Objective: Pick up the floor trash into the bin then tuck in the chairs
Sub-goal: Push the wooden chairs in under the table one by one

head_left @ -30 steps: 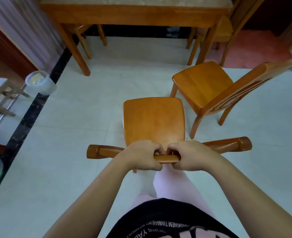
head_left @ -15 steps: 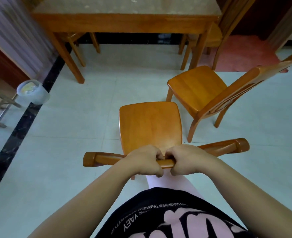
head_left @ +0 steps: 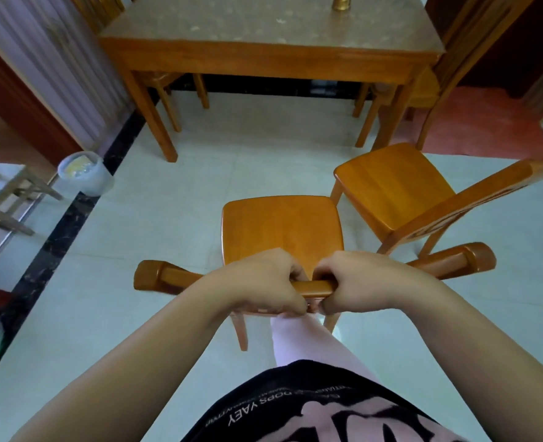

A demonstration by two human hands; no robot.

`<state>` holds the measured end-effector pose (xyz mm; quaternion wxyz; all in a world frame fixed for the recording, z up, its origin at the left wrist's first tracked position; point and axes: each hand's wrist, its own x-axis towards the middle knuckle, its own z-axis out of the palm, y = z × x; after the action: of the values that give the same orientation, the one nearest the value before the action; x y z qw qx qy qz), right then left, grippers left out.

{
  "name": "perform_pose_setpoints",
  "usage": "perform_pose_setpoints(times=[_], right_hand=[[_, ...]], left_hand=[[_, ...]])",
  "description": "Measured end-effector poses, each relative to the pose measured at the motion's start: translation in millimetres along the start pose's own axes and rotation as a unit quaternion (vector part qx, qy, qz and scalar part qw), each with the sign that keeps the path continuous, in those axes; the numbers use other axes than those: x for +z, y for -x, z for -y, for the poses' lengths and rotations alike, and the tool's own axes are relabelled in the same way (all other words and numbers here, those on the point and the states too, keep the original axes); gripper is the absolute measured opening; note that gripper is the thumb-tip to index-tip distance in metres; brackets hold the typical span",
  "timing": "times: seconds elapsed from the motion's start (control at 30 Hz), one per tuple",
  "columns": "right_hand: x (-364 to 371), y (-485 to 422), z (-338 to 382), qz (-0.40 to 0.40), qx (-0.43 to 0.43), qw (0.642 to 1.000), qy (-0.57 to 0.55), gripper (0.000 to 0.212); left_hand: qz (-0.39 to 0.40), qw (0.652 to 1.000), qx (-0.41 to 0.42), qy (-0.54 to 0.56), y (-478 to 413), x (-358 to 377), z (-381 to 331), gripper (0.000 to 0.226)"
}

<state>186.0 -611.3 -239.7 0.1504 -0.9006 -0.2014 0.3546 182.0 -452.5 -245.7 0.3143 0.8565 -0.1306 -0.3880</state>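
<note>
**Left hand [head_left: 263,283] and right hand [head_left: 361,282] clasp the chair [head_left: 281,231] by its top rail [head_left: 314,288]**

Both hands have their fingers curled over the rail, side by side at its middle, knuckles almost touching. The chair stands on the pale tiled floor [head_left: 168,237], with its seat facing the table [head_left: 263,59] and well short of it. A second chair [head_left: 391,189] stands just to its right, turned at an angle and also out from the table. A round bin [head_left: 83,175] sits by the dark floor strip on the left.

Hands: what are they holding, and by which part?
Both the left hand and right hand grip the near wooden chair by the middle of its top rail.
</note>
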Motion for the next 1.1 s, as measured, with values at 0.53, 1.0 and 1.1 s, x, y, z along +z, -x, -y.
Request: perform_pose_setpoints(times=[0.53, 1.0, 1.1], right_hand=[[-163.3, -171.4, 51.9, 0.027, -0.033, 0.999, 0.029, 0.017], [-165.1, -244.3, 118.8, 0.013, -0.017, 0.999, -0.034, 0.021], [-171.9, -263.8, 133.1, 0.014, -0.019, 0.999, -0.023, 0.022]], left_hand=[[0.016, 0.998, -0.038, 0.047, -62.0, -222.2, 44.3, 0.014], [0.042, 0.999, -0.025, -0.005, -61.0, -295.0, 125.6, 0.015], [0.037, 0.999, -0.015, -0.007, -59.2, -312.8, 142.1, 0.014]])
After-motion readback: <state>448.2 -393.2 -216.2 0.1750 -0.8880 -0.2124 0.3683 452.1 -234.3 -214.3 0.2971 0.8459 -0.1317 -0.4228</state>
